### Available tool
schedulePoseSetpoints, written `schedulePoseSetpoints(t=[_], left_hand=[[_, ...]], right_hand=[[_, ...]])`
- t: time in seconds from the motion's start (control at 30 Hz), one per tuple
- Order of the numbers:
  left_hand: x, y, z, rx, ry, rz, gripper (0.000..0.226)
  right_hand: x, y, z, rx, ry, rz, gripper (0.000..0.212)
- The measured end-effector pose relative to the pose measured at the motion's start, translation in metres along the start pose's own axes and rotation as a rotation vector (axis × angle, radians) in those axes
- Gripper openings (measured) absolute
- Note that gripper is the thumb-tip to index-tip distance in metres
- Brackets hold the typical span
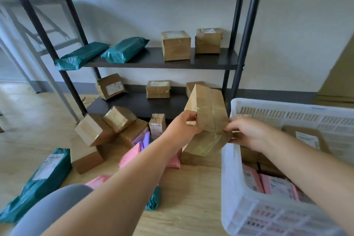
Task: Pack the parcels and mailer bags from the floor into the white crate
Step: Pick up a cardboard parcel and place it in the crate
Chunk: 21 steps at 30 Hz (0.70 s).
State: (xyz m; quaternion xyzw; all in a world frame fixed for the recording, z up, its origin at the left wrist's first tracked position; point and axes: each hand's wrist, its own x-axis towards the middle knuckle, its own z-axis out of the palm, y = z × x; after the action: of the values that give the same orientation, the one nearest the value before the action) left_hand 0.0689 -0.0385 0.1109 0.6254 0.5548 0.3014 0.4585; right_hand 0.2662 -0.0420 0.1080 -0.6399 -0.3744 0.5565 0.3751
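The tape-wrapped brown cardboard parcel (208,109) is held above the wooden floor (191,188), just left of the white perforated plastic crate (235,188), whose right and bottom sides are cut off. The left hand (183,123) grips the parcel's left edge with curled fingers and the right hand (247,132) pinches its right corner; its far faces are hidden. White labels on the pink mailer bags (272,182) inside the crate are too blurred to read.
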Motion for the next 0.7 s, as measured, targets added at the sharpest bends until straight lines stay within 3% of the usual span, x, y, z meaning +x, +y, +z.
schedulePoseSetpoints(t=[0.23,0.33,0.47,0.5,0.6,0.7], left_hand=[[0.020,-0.010,0.014,-0.251,0.081,-0.193,0.046],[0.022,-0.007,0.011,-0.327,0.084,-0.163,0.057],[0.018,-0.003,0.008,-0.362,0.081,-0.095,0.063],[0.017,-0.003,0.005,-0.401,0.079,-0.091,0.063],[0.011,-0.002,-0.002,-0.480,0.060,-0.097,0.062],[0.007,-0.001,-0.005,-0.500,0.047,-0.111,0.060]], right_hand=[[0.002,0.003,-0.009,-0.005,0.050,-0.068,0.030],[0.001,0.000,-0.012,0.040,0.066,-0.109,0.036],[0.001,-0.005,-0.015,0.053,0.096,-0.162,0.016],[-0.001,-0.007,-0.016,0.030,0.101,-0.149,0.019],[0.000,-0.007,-0.016,-0.038,0.107,-0.030,0.102],[-0.002,-0.006,-0.012,-0.045,0.049,0.037,0.111]])
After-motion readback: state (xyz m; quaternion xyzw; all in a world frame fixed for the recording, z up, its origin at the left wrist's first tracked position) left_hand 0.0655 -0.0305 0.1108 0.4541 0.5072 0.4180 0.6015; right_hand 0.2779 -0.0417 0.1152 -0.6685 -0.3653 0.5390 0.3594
